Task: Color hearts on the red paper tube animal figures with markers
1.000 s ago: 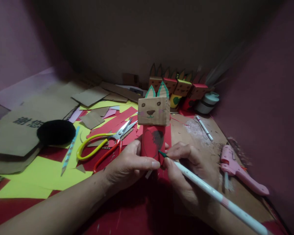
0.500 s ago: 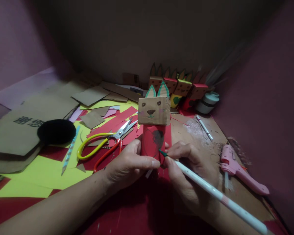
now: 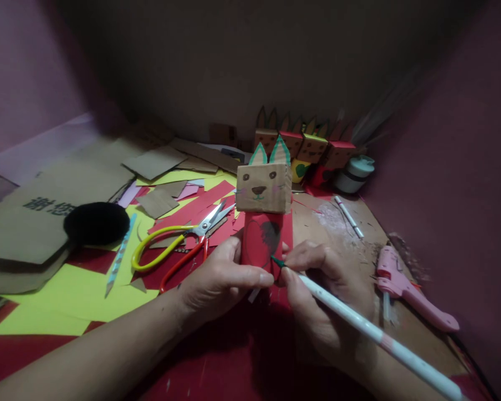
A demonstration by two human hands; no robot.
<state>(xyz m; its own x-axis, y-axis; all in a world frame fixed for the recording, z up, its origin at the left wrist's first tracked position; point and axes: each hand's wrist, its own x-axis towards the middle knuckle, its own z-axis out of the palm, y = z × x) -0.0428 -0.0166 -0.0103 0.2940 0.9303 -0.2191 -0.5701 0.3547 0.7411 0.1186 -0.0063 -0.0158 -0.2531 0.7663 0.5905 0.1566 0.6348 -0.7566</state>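
Observation:
A cardboard animal figure (image 3: 262, 189) stands upright in front of me, with a box-shaped head, green-edged ears, a drawn face and a red body. My left hand (image 3: 229, 270) is closed around the lower part of that body, thumb across its front. On the red front is a drawn oval, its upper right partly filled in dark. My right hand (image 3: 325, 284) pinches a white marker (image 3: 346, 312) near its green tip, which touches the oval's lower right edge. The fingers behind the body are hidden.
Scissors (image 3: 202, 228) with yellow and red handles lie left among paper and cardboard scraps. A striped pencil (image 3: 121, 256) is further left. On the right are a pink glue gun (image 3: 401, 284) and another marker (image 3: 348, 217). Several similar figures (image 3: 315, 147) and a pale jar (image 3: 354, 174) stand behind.
The figure's head appears very slightly higher and to the right. Both hands and the marker tip stay almost in the same place.

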